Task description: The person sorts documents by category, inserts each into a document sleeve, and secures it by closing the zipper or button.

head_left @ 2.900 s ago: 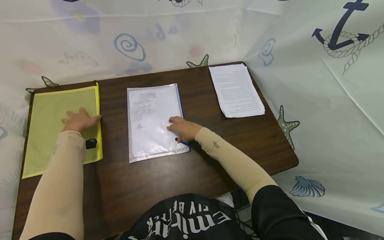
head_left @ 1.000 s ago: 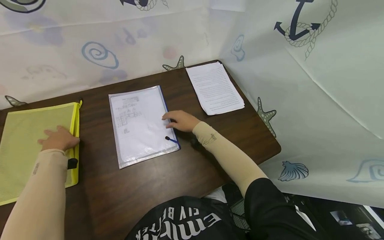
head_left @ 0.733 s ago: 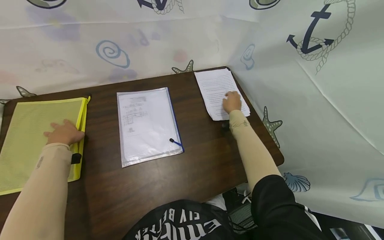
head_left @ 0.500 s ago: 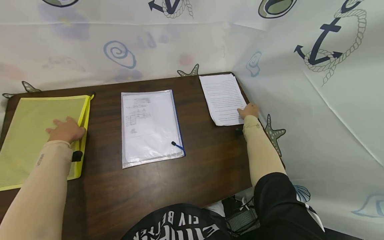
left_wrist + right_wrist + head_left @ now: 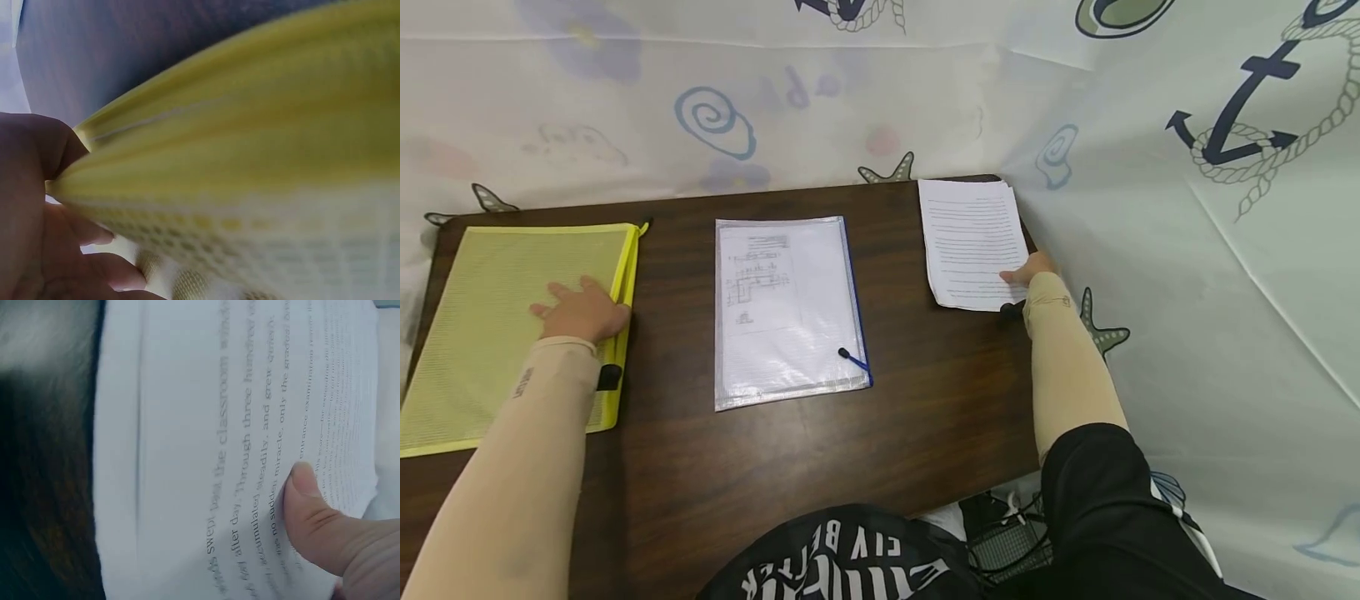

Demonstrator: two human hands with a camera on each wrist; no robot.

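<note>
Step in hand: you look to be picking up paper. Your right hand [image 5: 1030,271] is at the near right corner of the paper stack [image 5: 973,242], which lies at the far right of the tabletop [image 5: 917,400].

Right hand: the wrist view shows your thumb [image 5: 306,500] pressed on the printed top sheet [image 5: 237,456] near its edge. The other fingers are out of sight, so you seem to be pinching the corner, but whether they are under one sheet or several cannot be told.

Left hand: your left hand [image 5: 583,310] lies on the yellow mesh pouch [image 5: 512,321] at the left of the tabletop, beside its zip edge. The left wrist view shows the mesh edge [image 5: 237,156] lifted, with your thumb [image 5: 37,150] against it, so you seem to hold that edge open.

Clear pouch: the clear zip pouch [image 5: 786,308], with a printed sheet inside, lies flat in the middle, touched by neither hand; its blue zip pull [image 5: 852,358] sits at the near right corner.

Next move, as a judgement: peel away only the sheet you want with your thumb, lift it free of the stack, and carry it left over the clear pouch without creasing it.

Watch for: sheets beneath clinging and sliding off the tabletop's right edge.
</note>
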